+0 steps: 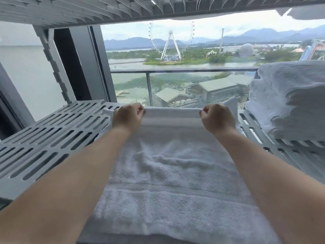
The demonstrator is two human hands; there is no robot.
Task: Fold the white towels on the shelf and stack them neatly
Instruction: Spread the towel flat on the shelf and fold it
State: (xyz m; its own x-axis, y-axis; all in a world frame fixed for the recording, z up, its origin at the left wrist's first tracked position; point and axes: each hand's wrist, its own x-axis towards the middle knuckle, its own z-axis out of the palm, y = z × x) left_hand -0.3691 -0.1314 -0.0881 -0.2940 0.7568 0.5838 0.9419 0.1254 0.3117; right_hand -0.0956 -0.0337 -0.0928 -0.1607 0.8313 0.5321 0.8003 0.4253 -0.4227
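A white towel (168,173) lies spread lengthwise on the grey slotted shelf (52,138), running from the near edge toward the window. Both my arms reach forward over it. My left hand (127,116) pinches the towel's far edge at its left side. My right hand (217,118) pinches the same edge at its right side, and the edge is lifted slightly and pulled taut between them. A stack of folded white towels (288,101) stands on the shelf at the right, apart from my right hand.
Another slotted shelf (105,9) hangs overhead, with a white towel (306,14) on it at the top right. A shelf upright (54,66) stands at the back left. Behind the shelf is a large window (175,67) with a balcony rail.
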